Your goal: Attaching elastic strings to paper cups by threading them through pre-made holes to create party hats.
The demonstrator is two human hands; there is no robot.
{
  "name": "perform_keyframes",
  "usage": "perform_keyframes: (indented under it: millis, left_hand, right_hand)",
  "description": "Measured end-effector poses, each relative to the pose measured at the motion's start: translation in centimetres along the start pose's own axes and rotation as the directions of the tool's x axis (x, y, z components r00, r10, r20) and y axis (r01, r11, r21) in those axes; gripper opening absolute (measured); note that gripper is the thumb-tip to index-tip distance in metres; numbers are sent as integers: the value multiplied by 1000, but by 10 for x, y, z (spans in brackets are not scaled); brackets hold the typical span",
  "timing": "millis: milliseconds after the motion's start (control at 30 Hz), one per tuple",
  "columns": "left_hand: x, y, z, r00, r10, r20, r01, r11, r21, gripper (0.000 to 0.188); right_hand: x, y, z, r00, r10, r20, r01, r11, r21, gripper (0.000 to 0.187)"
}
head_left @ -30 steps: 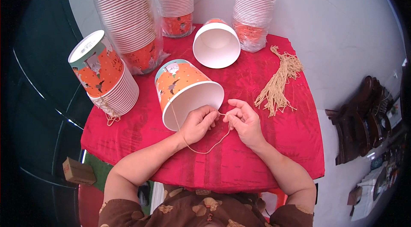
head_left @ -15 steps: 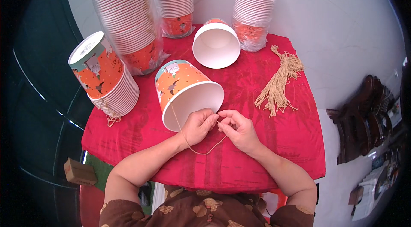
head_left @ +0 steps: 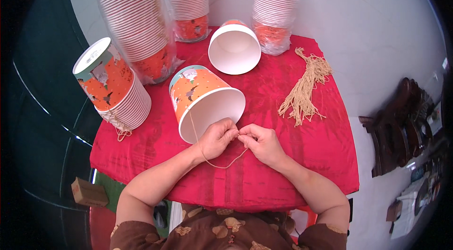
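An orange paper bucket (head_left: pixel 198 84), printed with dark figures and a green band, lies tilted on the table with its white mouth toward me. A thin tan cord (head_left: pixel 216 166) runs from its left side and hangs in a loop below the rim. My left hand (head_left: pixel 218 137) is closed at the lower right of the rim, and seems to grip the edge there. Close against it, my right hand (head_left: pixel 262 144) pinches the cord between thumb and fingers. The fingertips of both hands nearly meet, so the cord's end is hidden.
Red cloth (head_left: pixel 226 184) covers the table. A second bucket (head_left: pixel 235 51) lies behind, mouth forward. Nested upside-down buckets (head_left: pixel 106 80) with cords stand left. Tall plastic-wrapped bucket stacks (head_left: pixel 130 9) line the back. A bundle of tan cords (head_left: pixel 306 87) lies right.
My right hand has come closer to my left, its fingers now closed tighter on the cord. The view has shifted slightly; the bucket rests in about the same place.
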State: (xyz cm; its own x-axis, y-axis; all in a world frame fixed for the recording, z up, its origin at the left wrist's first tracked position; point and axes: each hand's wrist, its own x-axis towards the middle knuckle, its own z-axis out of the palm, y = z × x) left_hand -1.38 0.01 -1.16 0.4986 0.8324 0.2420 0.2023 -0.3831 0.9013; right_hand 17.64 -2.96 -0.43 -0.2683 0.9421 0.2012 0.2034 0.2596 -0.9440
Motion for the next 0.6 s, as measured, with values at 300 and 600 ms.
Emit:
perform_keyframes:
  millis: [300, 600]
  left_hand:
    - [1, 5, -4, 998, -20, 54, 19, 1000, 18, 7]
    - [1, 6, -5, 1000, -27, 12, 27, 999, 17, 5]
  right_hand:
    - [0, 3, -3, 998, -51, -26, 49, 995, -82, 7]
    - [-1, 8, -1, 996, -72, -50, 69, 996, -62, 6]
